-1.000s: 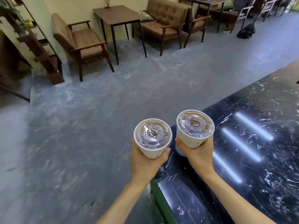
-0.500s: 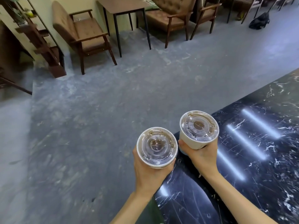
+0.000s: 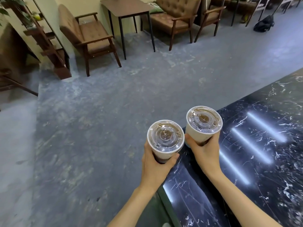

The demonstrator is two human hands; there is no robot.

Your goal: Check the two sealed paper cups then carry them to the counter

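Observation:
I hold two white paper cups with clear plastic lids, both upright. The left cup (image 3: 165, 138) sits in my left hand (image 3: 155, 166), which wraps its lower wall; it hangs over the floor just left of the counter's edge. The right cup (image 3: 204, 123) is gripped from below by my right hand (image 3: 205, 153), above the near corner of the black marble counter (image 3: 262, 161). The cups are side by side with a small gap between them. Neither cup touches the counter.
The glossy counter runs along the right and reflects ceiling lights. Blue-grey floor (image 3: 90, 136) spreads to the left. Brown armchairs (image 3: 88, 35), a dark side table (image 3: 126, 7) and a wooden shelf (image 3: 49, 46) line the far wall. A black bag (image 3: 264, 24) lies at top right.
Both cups have shifted right and slightly down relative to the counter's corner; the right cup is now over the counter. The view has tilted a little, and both grips are unchanged.

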